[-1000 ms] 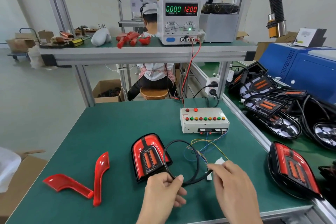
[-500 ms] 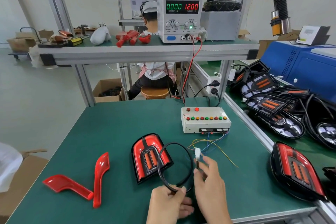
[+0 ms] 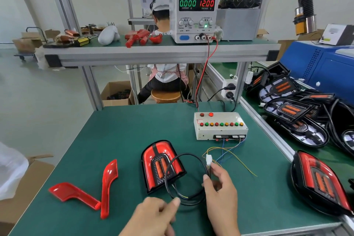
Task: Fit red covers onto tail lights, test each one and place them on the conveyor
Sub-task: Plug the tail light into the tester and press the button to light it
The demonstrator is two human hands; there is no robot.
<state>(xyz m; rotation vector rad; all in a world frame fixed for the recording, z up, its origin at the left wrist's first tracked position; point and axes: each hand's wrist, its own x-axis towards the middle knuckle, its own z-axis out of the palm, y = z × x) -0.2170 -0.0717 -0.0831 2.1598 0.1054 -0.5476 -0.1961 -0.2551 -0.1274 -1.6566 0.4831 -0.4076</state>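
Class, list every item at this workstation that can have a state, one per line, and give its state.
Power supply: on, reading 0.000 A, 12.00 V.
Test box: one top red lamp lit.
Tail light: red cover fitted, unlit.
White connector: unplugged, held by right hand.
Black cable: looped, pinched by left hand.

You have one view only, from a wide-angle camera worn on your head. It looks forward and down across the green table (image 3: pixel 118 140), with your left hand (image 3: pixel 155 216) and right hand (image 3: pixel 222 195) close at the bottom edge. Straight ahead it faces the upper shelf (image 3: pixel 153 53) and the power supply (image 3: pixel 194 15) on it, farther off. The conveyor (image 3: pixel 335 155) runs along the right edge of the view. Straight lines bend near the edges. With no second view, no part of the scene is shared.
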